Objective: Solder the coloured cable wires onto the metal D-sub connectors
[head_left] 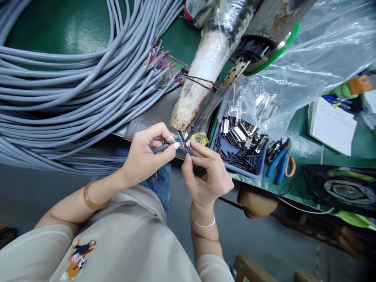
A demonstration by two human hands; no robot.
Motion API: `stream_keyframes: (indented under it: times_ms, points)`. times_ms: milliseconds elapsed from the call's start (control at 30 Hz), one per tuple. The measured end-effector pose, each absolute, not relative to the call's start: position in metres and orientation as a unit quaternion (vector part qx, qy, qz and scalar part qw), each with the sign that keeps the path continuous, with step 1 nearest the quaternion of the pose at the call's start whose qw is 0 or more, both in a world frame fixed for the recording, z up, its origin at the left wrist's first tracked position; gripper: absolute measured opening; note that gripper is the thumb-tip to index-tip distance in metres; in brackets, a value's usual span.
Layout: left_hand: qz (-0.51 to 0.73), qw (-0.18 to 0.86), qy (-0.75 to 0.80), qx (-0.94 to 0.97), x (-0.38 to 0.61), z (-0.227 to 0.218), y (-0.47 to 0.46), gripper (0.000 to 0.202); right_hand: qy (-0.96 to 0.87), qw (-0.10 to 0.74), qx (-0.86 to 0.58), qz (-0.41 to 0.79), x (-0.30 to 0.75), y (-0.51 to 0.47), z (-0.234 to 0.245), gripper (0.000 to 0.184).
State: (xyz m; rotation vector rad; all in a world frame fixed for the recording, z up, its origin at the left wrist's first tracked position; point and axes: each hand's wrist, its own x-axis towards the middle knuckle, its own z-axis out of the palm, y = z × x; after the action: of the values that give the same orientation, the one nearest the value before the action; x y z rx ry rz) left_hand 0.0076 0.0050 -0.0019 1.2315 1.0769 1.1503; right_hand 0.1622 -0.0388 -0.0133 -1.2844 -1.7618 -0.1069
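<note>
My left hand [148, 154] is closed, pinching the end of a grey cable [159, 148] between thumb and fingers. Thin coloured wires [177, 138] fan out of the cable beside my fingertips. They meet a small metal multi-pin connector [184, 137] at the bench edge. My right hand [208, 172] is closed on the connector's right side with its fingertips; whether the thumb also pinches something small and dark is unclear. A soldering iron [225, 84] slants down from above, its tip close to the connector. Beside it hangs a plastic-wrapped white tube [195, 82], its lower end just above the connector.
Many grey cables [73, 98] with stripped coloured ends lie at left. A blue tray [258, 166] holds connectors [241, 133] and black sleeves [236, 158]. Blue-handled pliers [279, 162], a notepad [333, 123] and a black fan [346, 190] are at right, under clear plastic sheeting [329, 51] partly.
</note>
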Motion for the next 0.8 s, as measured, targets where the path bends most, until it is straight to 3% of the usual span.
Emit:
stream_keyframes:
  times_ms: [333, 600, 667, 800]
  points:
    - [0.474, 0.525, 0.456, 0.540, 0.007, -0.008, 0.001, 0.014, -0.723, 0.445, -0.526, -0.057, 0.163, -0.040, -0.015, 0.017]
    - [0.516, 0.297, 0.418, 0.686, 0.002, -0.020, -0.007, 0.007, -0.712, 0.462, -0.527, -0.036, 0.163, -0.042, -0.014, 0.018]
    - [0.508, 0.322, 0.430, 0.673, 0.002, -0.020, -0.010, 0.004, -0.706, 0.473, -0.527, -0.013, 0.163, -0.044, -0.015, 0.018]
    - [0.441, 0.508, 0.423, 0.607, 0.000, -0.012, -0.013, 0.007, -0.674, 0.489, -0.547, 0.090, 0.164, -0.048, -0.016, 0.013]
